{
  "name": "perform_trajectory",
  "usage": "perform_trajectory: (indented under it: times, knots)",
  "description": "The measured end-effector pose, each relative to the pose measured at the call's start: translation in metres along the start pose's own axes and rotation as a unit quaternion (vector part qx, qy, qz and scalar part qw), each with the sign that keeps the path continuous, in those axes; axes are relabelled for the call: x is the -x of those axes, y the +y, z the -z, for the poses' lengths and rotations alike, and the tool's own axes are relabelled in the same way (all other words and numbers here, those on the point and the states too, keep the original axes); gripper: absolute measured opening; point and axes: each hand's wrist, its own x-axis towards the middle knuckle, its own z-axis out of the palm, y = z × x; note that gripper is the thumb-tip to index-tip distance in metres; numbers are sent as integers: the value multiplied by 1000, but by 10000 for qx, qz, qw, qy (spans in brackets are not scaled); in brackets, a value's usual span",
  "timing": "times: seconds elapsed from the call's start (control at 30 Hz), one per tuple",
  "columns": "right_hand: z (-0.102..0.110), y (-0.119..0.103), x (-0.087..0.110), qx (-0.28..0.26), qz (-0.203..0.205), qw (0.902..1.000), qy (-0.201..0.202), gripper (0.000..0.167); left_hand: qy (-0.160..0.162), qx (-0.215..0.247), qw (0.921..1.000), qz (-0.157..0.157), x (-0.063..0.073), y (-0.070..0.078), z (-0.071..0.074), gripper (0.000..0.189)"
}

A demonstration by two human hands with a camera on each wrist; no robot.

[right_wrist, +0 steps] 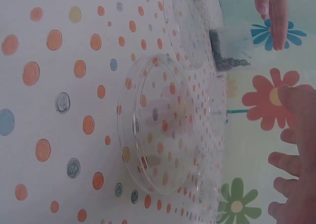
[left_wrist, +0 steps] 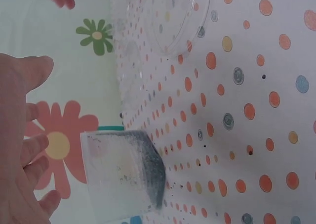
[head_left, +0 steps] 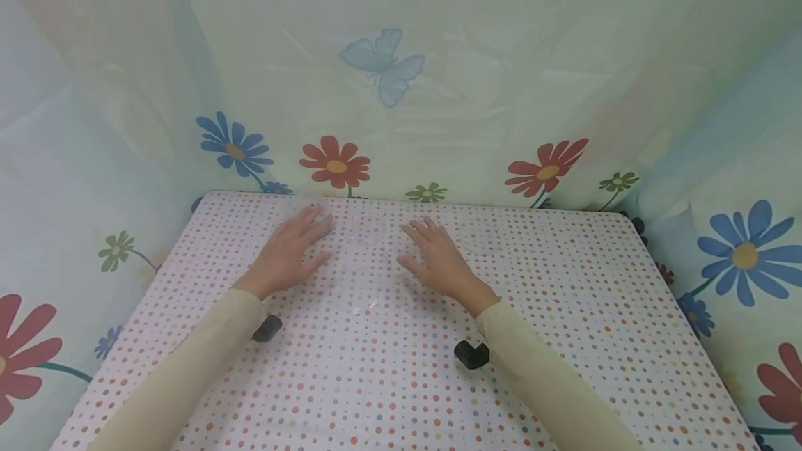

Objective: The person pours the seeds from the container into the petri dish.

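Note:
My left hand point(head_left: 289, 250) is held over the far left part of the table, fingers spread and holding nothing. Close by its fingers, a clear container point(left_wrist: 116, 177) with dark grey grains at its bottom stands on the tabletop. Opposite, my right hand point(head_left: 438, 259) hovers palm inward, its fingers loosely extended and nothing in them. Between and below the hands lies a clear round shallow dish point(head_left: 356, 291), faint against the dots. In the right wrist view a large clear dish point(right_wrist: 158, 125) lies nearest, and a second dish point(right_wrist: 187, 26) lies towards the left hand.
More clear pieces, including a faint round one point(head_left: 479, 236), lie towards the back of the table. The dotted tabletop point(head_left: 351, 388) ends at a flowered curtain point(head_left: 464, 89), which also hangs along both sides. Black wrist devices point(head_left: 471, 355) sit under both sleeves.

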Motion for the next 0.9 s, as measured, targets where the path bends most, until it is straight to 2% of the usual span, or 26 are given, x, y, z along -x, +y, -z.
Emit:
perform_trajectory:
  times: [0.27, 0.5, 0.9]
  knots:
    - [0, -2, -2, -64, -34, 9999, -76, 61, -95, 151, 9996, 238, 1, -2, 1, 68]
    - [-4, -3, -7, 156, -96, 9997, -138, 62, -92, 258, 9991, 333, 0, -5, 3, 67]
    - [-5, -8, -13, 107, -265, 9989, -370, 64, -129, 237, 9980, 577, -1, -12, 5, 67]
